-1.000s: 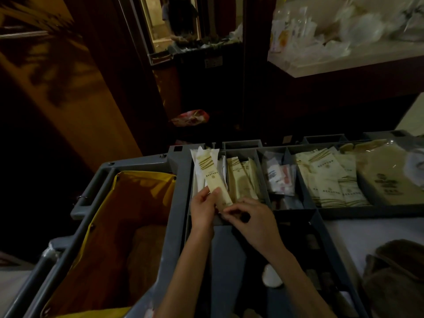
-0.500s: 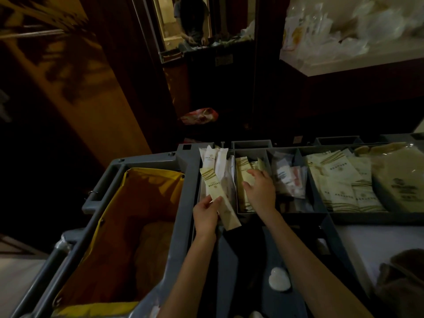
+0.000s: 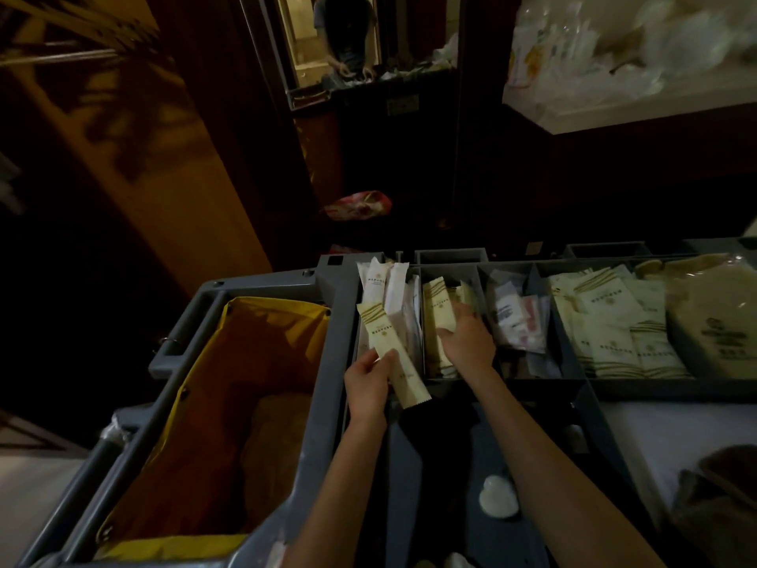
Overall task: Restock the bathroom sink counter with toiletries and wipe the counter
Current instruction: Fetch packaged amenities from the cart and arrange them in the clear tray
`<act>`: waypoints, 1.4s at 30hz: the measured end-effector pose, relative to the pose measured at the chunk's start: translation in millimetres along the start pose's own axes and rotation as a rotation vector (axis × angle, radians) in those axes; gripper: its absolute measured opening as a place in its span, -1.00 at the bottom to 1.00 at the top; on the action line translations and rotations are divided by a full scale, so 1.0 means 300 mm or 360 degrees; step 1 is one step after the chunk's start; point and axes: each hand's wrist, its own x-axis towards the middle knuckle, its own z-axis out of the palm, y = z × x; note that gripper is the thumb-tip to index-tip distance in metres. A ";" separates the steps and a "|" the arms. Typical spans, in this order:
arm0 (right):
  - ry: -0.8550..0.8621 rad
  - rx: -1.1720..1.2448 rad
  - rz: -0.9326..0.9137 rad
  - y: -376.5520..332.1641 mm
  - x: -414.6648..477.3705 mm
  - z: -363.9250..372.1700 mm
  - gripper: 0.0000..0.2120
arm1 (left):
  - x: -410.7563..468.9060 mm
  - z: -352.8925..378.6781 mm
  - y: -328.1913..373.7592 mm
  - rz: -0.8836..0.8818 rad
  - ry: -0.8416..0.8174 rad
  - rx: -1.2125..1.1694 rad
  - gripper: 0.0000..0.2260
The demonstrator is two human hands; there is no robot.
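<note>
**Both hands on toiletry packets at the cart's divided tray**

The divided tray [image 3: 614, 389] sits on top of a grey housekeeping cart [image 3: 262, 286]. At the tray's leftmost compartment, the left hand [image 3: 368, 387] pinches a long cream sachet [image 3: 389, 346] between thumb and fingers. The sachet's upper end leans over the white sachets [image 3: 383, 280] standing in that compartment. The right hand [image 3: 469, 342] reaches into the tray's second compartment from the left, its fingers curled on a cream packet [image 3: 439, 311] standing among others like it.

The tray's third compartment holds small clear-wrapped packets [image 3: 514, 317] and the fourth holds flat cream packets [image 3: 614, 334]. A large pale bag [image 3: 712, 321] lies at the tray's right end. Left of the tray hangs an open yellow-lined bag [image 3: 254, 354]. In front of the tray, a small white piece [image 3: 497, 502] lies on a dark surface between the forearms.
</note>
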 end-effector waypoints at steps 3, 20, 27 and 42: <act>0.0051 0.0159 0.0044 0.001 -0.010 -0.007 -0.58 | -0.006 0.000 0.005 -0.0011 -0.0005 -0.0009 -0.89; -0.0184 0.1538 0.0172 -0.026 -0.260 -0.100 -0.88 | -0.106 0.051 0.056 0.0172 -0.0260 -0.0164 -0.82; -0.0038 0.1614 0.0160 -0.026 -0.322 -0.131 -0.93 | -0.184 0.092 0.070 0.0244 -0.0385 -0.0073 -0.80; 0.0068 0.1482 0.0379 0.056 -0.438 -0.265 -0.86 | -0.254 0.128 0.057 0.0205 -0.0764 0.0140 -0.78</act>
